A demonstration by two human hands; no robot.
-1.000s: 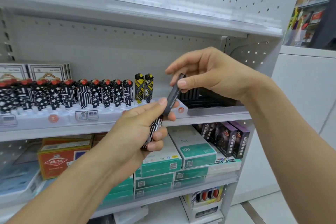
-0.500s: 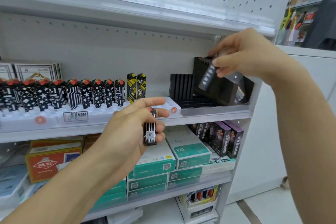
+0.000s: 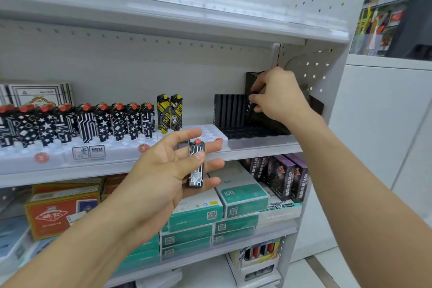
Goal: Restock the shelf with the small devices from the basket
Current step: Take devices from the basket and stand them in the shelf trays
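From the head camera we look at a white pegboard shelf [image 3: 261, 147], where our right hand [image 3: 280, 98] reaches to the far right end of the middle tier and pinches a dark device [image 3: 249, 109] between curled fingers and thumb, holding it tilted against the right end of a row of black devices [image 3: 229, 110] that stand upright in a black slotted tray [image 3: 247, 132]; most of the pinched piece is hidden behind the fingers, so we cannot tell whether its foot already sits in a slot. Our left hand [image 3: 173, 170] hovers in front of the shelf edge, fingers spread fairly wide, the thumb pressing a black-and-white patterned lighter [image 3: 196, 163] with a red button against the fingers, upright, label facing us. Behind it, a row of red-capped patterned lighters [image 3: 93, 121] stands in a clear tray [image 3: 205, 133], with two yellow-and-black lighters [image 3: 169, 111] at the row's right end, just left of the black devices. On the tier below lie teal-and-white boxes [image 3: 243, 194], purple boxes [image 3: 282, 177] and an orange box [image 3: 60, 215].
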